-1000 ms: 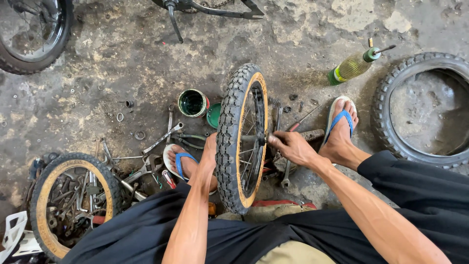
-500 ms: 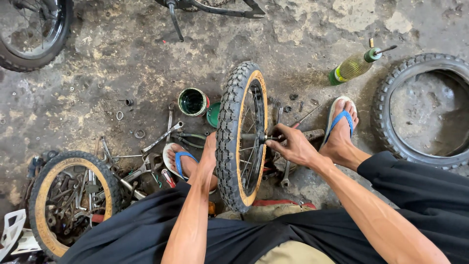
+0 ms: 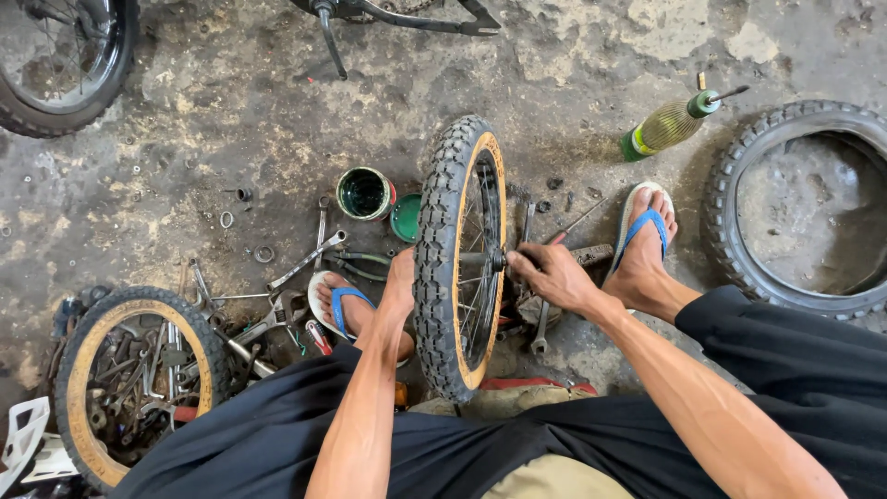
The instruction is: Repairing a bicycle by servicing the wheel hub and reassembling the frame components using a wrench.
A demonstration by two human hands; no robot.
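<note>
Stained concrete workshop floor [image 3: 185, 139], parts scattered. Nearest to me: small bicycle wheel [image 3: 459, 254] standing upright between my knees, knobby tyre, tan rim. My left hand [image 3: 399, 282] sits behind the tyre on its left side; grip hidden, can't tell how closed. My right hand [image 3: 552, 274] has fingers pinched narrow at the hub axle [image 3: 499, 261]. Judgement: wheel is light and stiff, tread grips well, thin spokes bend easily, hub likely greasy; hold by tyre and axle ends. Near left: tyre full of tools [image 3: 129, 379], wrenches [image 3: 305, 261] beside it. Farther: open round green can [image 3: 363, 193], its green lid [image 3: 405, 218] touching. Far right: clear bottle of yellowish oil [image 3: 667, 126], green cap, lying tilted, beside a bare tyre [image 3: 795, 208].
</note>
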